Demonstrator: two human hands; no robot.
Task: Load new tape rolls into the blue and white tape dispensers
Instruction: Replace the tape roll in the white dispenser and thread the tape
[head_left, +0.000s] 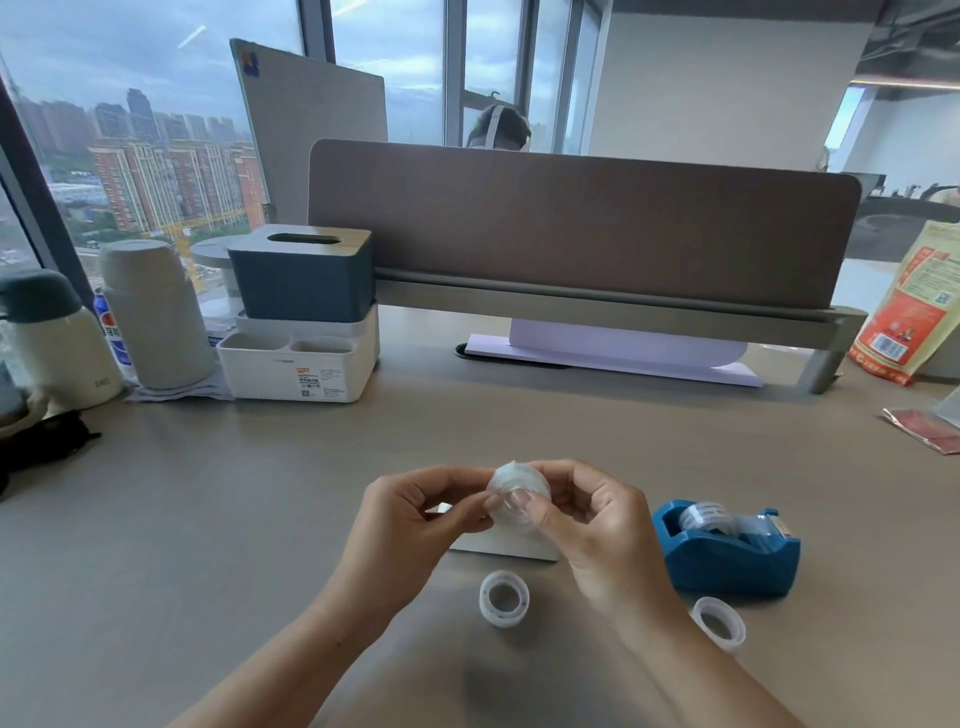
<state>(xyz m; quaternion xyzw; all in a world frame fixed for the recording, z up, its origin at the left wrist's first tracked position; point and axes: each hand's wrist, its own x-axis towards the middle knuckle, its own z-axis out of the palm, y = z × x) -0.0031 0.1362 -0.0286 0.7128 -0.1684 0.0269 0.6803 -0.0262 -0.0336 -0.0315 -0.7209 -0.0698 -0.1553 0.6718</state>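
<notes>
Both hands hold a clear tape roll above the desk, my left hand pinching its left side and my right hand its right side, thumbs on its face. The white tape dispenser sits right behind and below the hands, mostly hidden by them. A blue tape dispenser stands to the right with a tape roll seated in it. Two empty-looking white tape cores lie on the desk: one in front of the white dispenser, another beside my right wrist.
A white organiser with a blue tissue box on top stands at the back left beside flasks. A brown desk divider runs along the back. An orange packet and a red wrapper lie at the right.
</notes>
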